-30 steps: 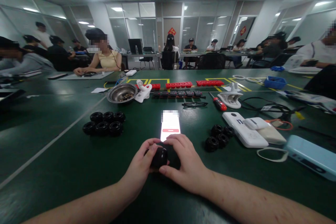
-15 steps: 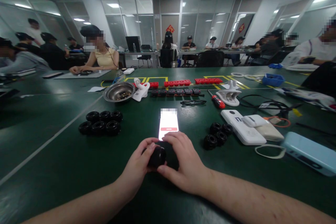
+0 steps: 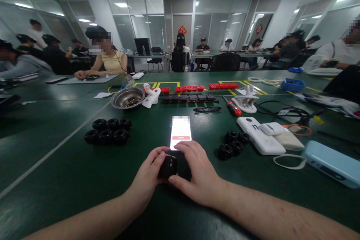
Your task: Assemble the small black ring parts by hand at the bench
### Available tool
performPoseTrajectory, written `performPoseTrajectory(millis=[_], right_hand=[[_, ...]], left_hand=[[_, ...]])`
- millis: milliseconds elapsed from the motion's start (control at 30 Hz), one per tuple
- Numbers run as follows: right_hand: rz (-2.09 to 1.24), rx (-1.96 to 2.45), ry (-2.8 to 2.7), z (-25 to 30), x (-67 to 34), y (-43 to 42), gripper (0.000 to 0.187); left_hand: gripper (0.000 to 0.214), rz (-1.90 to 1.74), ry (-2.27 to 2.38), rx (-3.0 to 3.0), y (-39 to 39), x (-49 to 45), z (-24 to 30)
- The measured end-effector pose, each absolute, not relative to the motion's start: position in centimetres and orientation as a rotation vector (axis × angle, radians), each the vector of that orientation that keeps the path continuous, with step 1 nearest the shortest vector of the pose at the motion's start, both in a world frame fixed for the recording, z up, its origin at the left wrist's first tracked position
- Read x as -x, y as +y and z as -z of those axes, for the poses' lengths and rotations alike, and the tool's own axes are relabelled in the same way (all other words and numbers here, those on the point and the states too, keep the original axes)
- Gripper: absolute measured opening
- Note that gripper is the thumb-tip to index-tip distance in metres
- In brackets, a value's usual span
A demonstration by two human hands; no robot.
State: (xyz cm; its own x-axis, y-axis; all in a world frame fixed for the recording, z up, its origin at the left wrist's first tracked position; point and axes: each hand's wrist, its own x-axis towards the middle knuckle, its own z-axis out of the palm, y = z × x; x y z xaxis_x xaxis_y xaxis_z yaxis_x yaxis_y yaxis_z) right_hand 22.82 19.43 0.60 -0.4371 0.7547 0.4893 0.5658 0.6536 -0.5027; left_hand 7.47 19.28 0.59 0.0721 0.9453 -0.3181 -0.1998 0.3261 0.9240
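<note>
Both of my hands meet on a small black round part (image 3: 168, 166) just above the green table (image 3: 70, 172), close to me. My left hand (image 3: 149, 178) wraps its fingers round the part's left side. My right hand (image 3: 197, 174) curls over its right side, thumb underneath. A lit phone (image 3: 180, 133) lies flat just beyond my fingers. Several black ring parts (image 3: 108, 131) sit grouped to the left, and three more black rings (image 3: 233, 144) lie to the right.
Farther back are a steel bowl (image 3: 127, 98), red and black block rows (image 3: 194, 89), a red-handled screwdriver (image 3: 233, 108), white clamps, power banks (image 3: 260, 135), cables and a light blue box (image 3: 333, 163). Other people sit at the far side and at neighbouring tables.
The view has tilted slightly, so everything sits a little lower and left than a second ago. My hands stay closed on the black part, barely moving.
</note>
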Motion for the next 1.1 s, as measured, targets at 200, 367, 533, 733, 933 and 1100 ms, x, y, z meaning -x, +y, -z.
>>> performPoseTrajectory(millis=[200,367,533,733,933,1100], right_hand=[[-0.375,1.082,-2.172,-0.64,-22.75,19.8,0.03],[-0.263,0.8,-2.305,-0.5,-22.75,19.54,0.035],[-0.366,0.931,-2.185,-0.74,-22.83,19.49,0.046],[-0.323,0.979,-2.255,-0.67,-22.78,19.75,0.037],[-0.288,0.761,-2.361,-0.78,-22.76,19.35,0.039],[-0.356,0.925,-2.181,-0.89,-22.77,19.57,0.043]], left_hand=[[0.029,-0.987,1.18,-0.862,19.25,-7.34,-0.53],[0.027,-1.031,1.129,-0.848,19.39,-7.39,-0.29],[0.024,-1.012,1.135,-0.845,19.33,-7.48,-0.49],[0.027,-0.977,1.164,-0.894,19.24,-7.36,-0.33],[0.025,-0.989,1.165,-0.892,19.44,-7.51,-0.38],[0.027,-1.006,1.12,-0.836,19.45,-7.48,-0.3]])
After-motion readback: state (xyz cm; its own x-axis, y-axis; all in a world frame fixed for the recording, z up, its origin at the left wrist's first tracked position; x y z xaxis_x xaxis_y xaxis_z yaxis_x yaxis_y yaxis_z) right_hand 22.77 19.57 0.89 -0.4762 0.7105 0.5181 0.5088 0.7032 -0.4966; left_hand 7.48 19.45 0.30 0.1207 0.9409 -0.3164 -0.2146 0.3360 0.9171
